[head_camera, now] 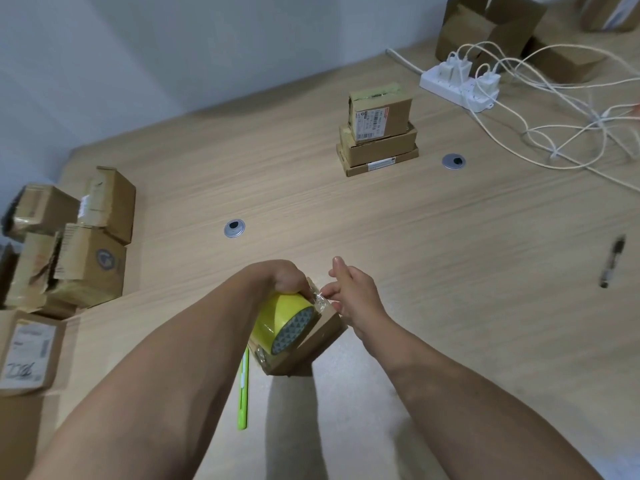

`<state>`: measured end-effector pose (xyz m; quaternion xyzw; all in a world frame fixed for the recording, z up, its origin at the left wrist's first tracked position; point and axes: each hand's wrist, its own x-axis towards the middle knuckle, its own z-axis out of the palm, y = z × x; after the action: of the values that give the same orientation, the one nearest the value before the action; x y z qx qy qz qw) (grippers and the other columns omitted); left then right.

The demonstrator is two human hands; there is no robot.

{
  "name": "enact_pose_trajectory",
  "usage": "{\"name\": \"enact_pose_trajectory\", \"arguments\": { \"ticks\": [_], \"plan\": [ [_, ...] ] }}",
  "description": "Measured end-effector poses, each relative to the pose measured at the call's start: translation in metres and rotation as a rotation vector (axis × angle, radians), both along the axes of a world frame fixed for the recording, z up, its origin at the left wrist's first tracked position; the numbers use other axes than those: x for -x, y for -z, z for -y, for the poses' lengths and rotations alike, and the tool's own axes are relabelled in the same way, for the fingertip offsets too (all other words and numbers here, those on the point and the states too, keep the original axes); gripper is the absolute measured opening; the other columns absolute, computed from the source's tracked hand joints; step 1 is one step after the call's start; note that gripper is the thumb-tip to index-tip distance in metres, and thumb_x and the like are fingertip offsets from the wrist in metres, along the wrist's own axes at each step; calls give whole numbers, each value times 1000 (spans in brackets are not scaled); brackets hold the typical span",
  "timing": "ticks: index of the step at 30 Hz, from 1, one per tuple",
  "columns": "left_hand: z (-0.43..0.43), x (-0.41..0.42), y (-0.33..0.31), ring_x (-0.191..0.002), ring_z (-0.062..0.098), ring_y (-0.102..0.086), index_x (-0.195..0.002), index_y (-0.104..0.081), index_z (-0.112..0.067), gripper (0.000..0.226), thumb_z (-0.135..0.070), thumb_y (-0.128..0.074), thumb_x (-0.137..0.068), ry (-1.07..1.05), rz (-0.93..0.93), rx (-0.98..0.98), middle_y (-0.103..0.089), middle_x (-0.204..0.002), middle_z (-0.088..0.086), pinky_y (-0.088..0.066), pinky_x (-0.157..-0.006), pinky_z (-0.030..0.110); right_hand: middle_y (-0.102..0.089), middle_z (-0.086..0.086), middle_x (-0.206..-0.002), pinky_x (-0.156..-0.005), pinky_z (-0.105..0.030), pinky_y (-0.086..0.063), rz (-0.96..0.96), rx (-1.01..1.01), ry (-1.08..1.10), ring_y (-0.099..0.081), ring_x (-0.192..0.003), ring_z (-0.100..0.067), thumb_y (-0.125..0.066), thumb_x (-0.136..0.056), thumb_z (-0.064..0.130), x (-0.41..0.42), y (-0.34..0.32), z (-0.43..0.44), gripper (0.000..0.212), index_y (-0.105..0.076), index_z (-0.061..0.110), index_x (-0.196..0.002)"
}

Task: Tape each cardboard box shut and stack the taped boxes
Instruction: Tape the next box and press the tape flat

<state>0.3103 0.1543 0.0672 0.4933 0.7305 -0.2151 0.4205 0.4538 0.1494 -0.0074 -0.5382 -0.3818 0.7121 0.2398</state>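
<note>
A broad table of pale, fine-grained wood [381, 237] fills most of the view and meets a plain grey-white wall [138, 46] beyond the hands.

Far to the left of the left hand, a loose heap of worn brown cardboard boxes [86, 265] rests on the table, with creased flaps and torn tape. Well beyond the hands, a neat stack of three taped brown boxes [379, 133] stands upright, with the smallest on top. Further off to the right of the right hand are open brown cartons [485, 26], a white plastic power strip [457, 88] and tangled cream cables [554, 133].

The small brown cardboard box [311, 344] being taped is directly under both hands, tilted on one edge. A wide roll of glossy yellow tape [280, 320] lies on its top face. The left hand [284, 277] grips the roll from above, fingers curled over it. The right hand [353, 292], just beside it, pinches the crinkled clear loose end of the tape [320, 299], with the forefinger raised.

A thin bright green plastic stick [243, 393] lies under the left forearm. A black pen [612, 261] lies well to the right of the right hand. Two round grey cable ports [234, 228] are set flat into the wood beyond the hands.
</note>
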Motion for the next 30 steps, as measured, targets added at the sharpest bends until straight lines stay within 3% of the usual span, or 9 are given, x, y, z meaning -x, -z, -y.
{"name": "enact_pose_trajectory", "arguments": {
  "ticks": [2, 4, 7, 10, 17, 20, 22, 27, 30],
  "plan": [
    [-3, -2, 0, -120, 28, -56, -129, -65, -10, 42, -38, -57, -99, 22, -8, 8, -58, -133, 12, -44, -95, 32, -69, -3, -85, -61, -20, -49, -33, 22, -55, -62, -70, -9, -60, -98, 23, -6, -1, -1, 15, -64, 17, -111],
    [-5, -3, 0, -122, 28, -55, -131, -63, -9, 43, -38, -57, -99, 26, -13, 5, -57, -134, 13, -43, -94, 32, -70, -3, -91, -62, -19, -51, -11, 17, -107, -63, -72, -9, -62, -91, 6, -10, 2, -3, 29, -62, 20, -116],
    [-7, 1, 5, -120, 29, -56, -128, -65, -9, 43, -38, -59, -97, 23, -16, 11, -59, -133, 12, -45, -96, 34, -74, -5, -96, -73, -25, -55, 9, 35, -84, -65, -81, -14, -59, -88, 0, -7, 6, -7, 36, -62, 25, -113],
    [-6, 1, 2, -120, 30, -56, -126, -66, -8, 42, -37, -59, -97, 17, -4, 24, -59, -132, 14, -44, -88, 30, -74, -9, -95, -80, -31, -57, -7, 100, -23, -65, -81, -16, -60, -84, -4, -3, 11, -9, 36, -63, 23, -107],
    [-5, -3, 0, -111, 28, -60, -120, -67, -9, 34, -32, -61, -97, -41, 24, 0, -62, -128, 16, -47, -98, 37, -74, -8, -99, -62, -28, -53, 19, 142, -14, -71, -97, -18, -58, -83, 0, 1, 10, -15, 35, -57, 29, -103],
    [-5, -3, 3, -107, 27, -59, -121, -67, -6, 39, -35, -63, -95, -28, -15, 2, -61, -124, 15, -47, -91, 34, -76, 5, -86, -77, -42, -61, 160, 72, -62, -71, -88, -18, -57, -78, 18, 5, 14, -11, 21, -58, 33, -92],
    [-6, -3, 6, -101, 25, -56, -112, -68, -9, 32, -35, -63, -94, -16, -34, 6, -61, -123, 14, -46, -86, 32, -75, 11, -74, -88, -51, -58, 258, 12, -115, -72, -81, -19, -55, -72, 34, 5, 17, -8, 15, -57, 34, -87],
    [-6, 0, 11, -94, 25, -58, -94, -67, -12, 27, -38, -70, -88, -58, -47, -6, -62, -109, 11, -47, -79, 31, -74, 13, -72, -86, -56, -58, 351, -18, -137, -72, -83, -25, -57, -72, 47, 10, 22, -6, 20, -58, 31, -84],
    [-7, -1, 11, -92, 24, -56, -89, -65, -14, 25, -38, -70, -88, -60, -53, -4, -60, -103, 8, -45, -78, 31, -72, 10, -79, -86, -52, -56, 476, -82, -173, -69, -82, -22, -57, -78, 48, 13, 16, -4, 19, -56, 31, -86]
  ]
}}
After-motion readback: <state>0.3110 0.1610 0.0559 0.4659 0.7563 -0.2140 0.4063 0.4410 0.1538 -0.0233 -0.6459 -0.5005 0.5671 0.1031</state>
